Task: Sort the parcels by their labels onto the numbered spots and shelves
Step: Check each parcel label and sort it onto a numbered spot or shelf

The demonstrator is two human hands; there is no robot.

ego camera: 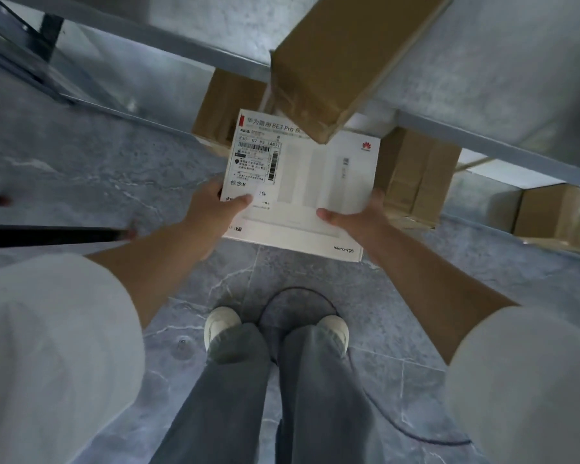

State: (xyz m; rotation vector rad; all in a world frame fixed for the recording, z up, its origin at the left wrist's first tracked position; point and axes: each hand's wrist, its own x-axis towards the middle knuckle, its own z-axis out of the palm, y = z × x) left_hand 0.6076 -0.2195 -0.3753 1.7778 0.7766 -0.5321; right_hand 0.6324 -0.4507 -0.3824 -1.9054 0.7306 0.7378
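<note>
Currently, white parcel (315, 195) clasped at both sides by left grip (215, 209) and right grip (359, 220); read label (253, 159) squarely before shelving.

You hold both arms stretched forward and down, forearms bare below your white sleeves (47, 329). Your left hand (211, 204) grips the white box (315, 182) at its near left edge, thumb on top. Your right hand (359, 217) grips its near right side, thumb likewise on top.

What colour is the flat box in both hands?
The flat box is white, seen best in the head view.
</note>
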